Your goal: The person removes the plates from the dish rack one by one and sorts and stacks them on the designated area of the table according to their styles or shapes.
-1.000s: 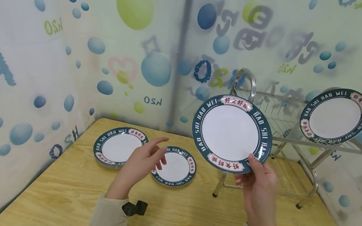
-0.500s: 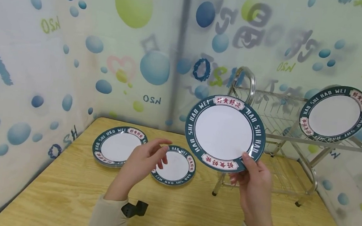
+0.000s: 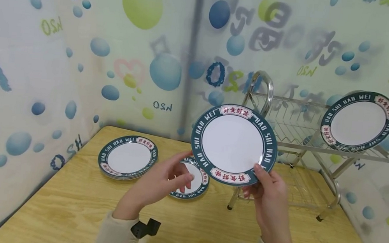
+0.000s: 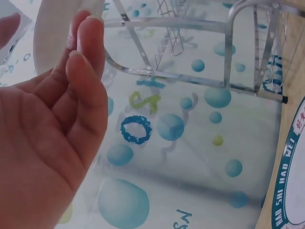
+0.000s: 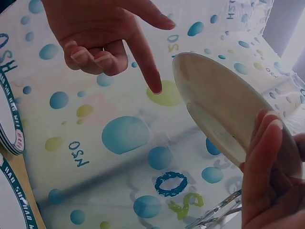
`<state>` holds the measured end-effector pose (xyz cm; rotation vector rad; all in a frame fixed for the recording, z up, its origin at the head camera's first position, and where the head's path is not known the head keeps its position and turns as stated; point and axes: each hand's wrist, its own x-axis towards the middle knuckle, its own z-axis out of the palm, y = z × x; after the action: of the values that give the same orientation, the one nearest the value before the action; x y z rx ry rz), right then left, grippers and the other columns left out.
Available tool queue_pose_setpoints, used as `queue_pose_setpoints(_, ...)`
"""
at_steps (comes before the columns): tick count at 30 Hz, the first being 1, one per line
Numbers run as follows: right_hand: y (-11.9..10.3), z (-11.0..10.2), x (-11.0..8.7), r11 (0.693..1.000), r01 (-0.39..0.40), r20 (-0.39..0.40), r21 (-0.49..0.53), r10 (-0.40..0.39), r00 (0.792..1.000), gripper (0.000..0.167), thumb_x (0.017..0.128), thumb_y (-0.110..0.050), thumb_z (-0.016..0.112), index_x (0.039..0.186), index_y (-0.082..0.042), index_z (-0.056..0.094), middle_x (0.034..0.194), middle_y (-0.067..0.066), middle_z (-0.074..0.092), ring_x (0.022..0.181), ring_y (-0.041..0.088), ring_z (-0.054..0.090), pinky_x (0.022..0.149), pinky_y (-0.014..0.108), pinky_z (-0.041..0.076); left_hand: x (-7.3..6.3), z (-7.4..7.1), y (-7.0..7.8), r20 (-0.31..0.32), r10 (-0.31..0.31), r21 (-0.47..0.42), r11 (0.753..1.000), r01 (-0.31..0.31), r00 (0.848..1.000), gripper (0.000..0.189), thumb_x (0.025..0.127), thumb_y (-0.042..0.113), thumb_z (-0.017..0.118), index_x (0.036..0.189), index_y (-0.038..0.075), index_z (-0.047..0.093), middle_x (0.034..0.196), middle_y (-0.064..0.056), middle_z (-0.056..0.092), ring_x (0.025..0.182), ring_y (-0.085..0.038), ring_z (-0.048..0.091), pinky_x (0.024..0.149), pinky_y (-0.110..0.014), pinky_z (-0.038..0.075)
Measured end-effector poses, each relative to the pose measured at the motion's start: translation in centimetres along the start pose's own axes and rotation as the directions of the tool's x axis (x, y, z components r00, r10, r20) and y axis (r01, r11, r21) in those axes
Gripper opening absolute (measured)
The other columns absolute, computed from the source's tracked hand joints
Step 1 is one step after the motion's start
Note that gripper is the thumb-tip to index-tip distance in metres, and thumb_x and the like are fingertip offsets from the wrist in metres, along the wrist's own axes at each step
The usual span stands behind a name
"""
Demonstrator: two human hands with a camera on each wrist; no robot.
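Note:
My right hand (image 3: 270, 207) grips a round white plate (image 3: 232, 144) at its lower right rim, thumb on the face and fingers behind. The plate has a dark green lettered border with red-character panels and is held up, tilted toward me. Its pale underside (image 5: 214, 95) shows in the right wrist view. My left hand (image 3: 160, 184) is by the plate's left edge, index finger (image 5: 143, 57) extended and a gap between fingertip and rim. Behind the left hand a matching plate (image 3: 195, 182) lies on the table, partly hidden by hand and held plate.
A stack of matching plates (image 3: 128, 156) lies on the wooden table (image 3: 67, 203) at the left. To the right stands a metal dish rack (image 3: 333, 178), with one plate (image 3: 358, 121) propped upright on its upper tier. A printed curtain (image 3: 144, 54) hangs behind the table.
My right hand has carried the plate leftward and slightly down. The left hand has moved a little right and its index finger has come closer to the plate's edge.

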<state>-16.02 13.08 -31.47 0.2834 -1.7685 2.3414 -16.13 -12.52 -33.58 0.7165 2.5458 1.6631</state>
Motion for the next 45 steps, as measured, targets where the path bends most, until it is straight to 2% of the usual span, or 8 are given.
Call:
queue_pose_setpoints(10, 0.2, 0.5, 0.1, 0.997, -0.018, 0.036, -0.072, 0.021, 0.999, 0.035, 0.091, -0.024, 0.051, 0.108, 0.007, 0.054, 0.070, 0.007, 0.064, 0.048, 0.014, 0.053, 0.045, 0.023, 0.045, -0.2, -0.1, 0.3, -0.005, 0.062, -0.091, 0.994, -0.062, 0.998, 0.059, 0.091, 0.033, 0.049, 0.141, 0.025, 0.019, 0.081, 0.000, 0.061, 0.072, -0.016, 0.058, 0.066, -0.034, 0.047)
queue_pose_setpoints(17, 0.5, 0.7, 0.2, 0.994, -0.051, 0.069, -0.100, 0.058, 0.996, 0.033, 0.091, -0.025, 0.050, 0.101, 0.007, 0.054, 0.067, 0.008, 0.063, 0.049, 0.015, 0.054, 0.046, 0.024, 0.046, 0.1, -0.1, 0.4, -0.012, 0.085, -0.132, 0.988, -0.086, 0.996, 0.055, 0.091, 0.030, 0.050, 0.138, 0.032, 0.022, 0.079, -0.003, 0.061, 0.069, -0.020, 0.057, 0.062, -0.037, 0.047)
queue_pose_setpoints(21, 0.7, 1.0, 0.2, 0.985, -0.098, 0.059, -0.140, 0.107, 0.993, 0.037, 0.090, -0.029, 0.052, 0.105, 0.005, 0.053, 0.069, 0.008, 0.063, 0.051, 0.015, 0.055, 0.047, 0.024, 0.047, 0.1, -0.1, 0.6, -0.015, 0.077, -0.142, 0.987, -0.079, 0.997, 0.050, 0.090, 0.030, 0.051, 0.134, 0.034, 0.028, 0.080, -0.003, 0.061, 0.070, -0.020, 0.057, 0.062, -0.036, 0.047)
queue_pose_setpoints(27, 1.0, 1.3, 0.1, 0.963, -0.139, 0.118, -0.232, 0.170, 0.978, 0.038, 0.088, -0.031, 0.054, 0.108, 0.002, 0.051, 0.073, 0.009, 0.064, 0.053, 0.019, 0.057, 0.050, 0.028, 0.048, -0.4, -0.3, 2.2, -0.023, 0.059, -0.129, 0.990, -0.062, 0.998, 0.038, 0.091, 0.024, 0.050, 0.125, 0.018, 0.035, 0.082, -0.005, 0.060, 0.070, -0.022, 0.057, 0.059, -0.033, 0.046)
queue_pose_setpoints(31, 1.1, 1.4, 0.2, 0.957, -0.124, 0.172, -0.262, 0.173, 0.970, 0.037, 0.090, -0.031, 0.052, 0.110, 0.000, 0.050, 0.073, 0.010, 0.063, 0.054, 0.022, 0.058, 0.051, 0.031, 0.048, -0.7, -0.4, 3.1, -0.029, 0.073, -0.157, 0.985, -0.077, 0.997, 0.038, 0.092, 0.019, 0.048, 0.127, 0.012, 0.034, 0.084, -0.008, 0.060, 0.072, -0.026, 0.057, 0.060, -0.033, 0.048)
queue_pose_setpoints(33, 1.1, 1.4, 0.2, 0.957, -0.119, 0.185, -0.266, 0.172, 0.967, 0.037, 0.090, -0.031, 0.051, 0.111, 0.000, 0.049, 0.073, 0.010, 0.063, 0.055, 0.023, 0.058, 0.051, 0.031, 0.048, -0.7, -0.4, 2.9, -0.031, 0.074, -0.178, 0.981, -0.079, 0.997, 0.040, 0.092, 0.020, 0.048, 0.129, 0.015, 0.032, 0.085, -0.007, 0.060, 0.073, -0.025, 0.058, 0.060, -0.033, 0.048)
queue_pose_setpoints(39, 1.1, 1.5, 0.2, 0.958, -0.113, 0.205, -0.263, 0.170, 0.964, 0.036, 0.092, -0.031, 0.048, 0.110, 0.000, 0.048, 0.073, 0.010, 0.062, 0.056, 0.023, 0.057, 0.051, 0.031, 0.048, -0.5, -0.4, 3.0, -0.032, 0.074, -0.236, 0.968, -0.080, 0.997, 0.039, 0.093, 0.019, 0.045, 0.130, 0.015, 0.032, 0.088, -0.007, 0.061, 0.073, -0.027, 0.058, 0.060, -0.037, 0.048)
queue_pose_setpoints(45, 1.0, 1.5, 0.2, 0.958, -0.115, 0.205, -0.261, 0.172, 0.963, 0.038, 0.092, -0.033, 0.047, 0.112, -0.001, 0.047, 0.073, 0.011, 0.062, 0.056, 0.023, 0.057, 0.051, 0.032, 0.048, -0.5, -0.4, 3.2, -0.038, 0.049, -0.239, 0.969, -0.057, 0.998, 0.033, 0.094, 0.018, 0.044, 0.125, 0.010, 0.036, 0.086, -0.009, 0.061, 0.073, -0.029, 0.057, 0.062, -0.038, 0.048)
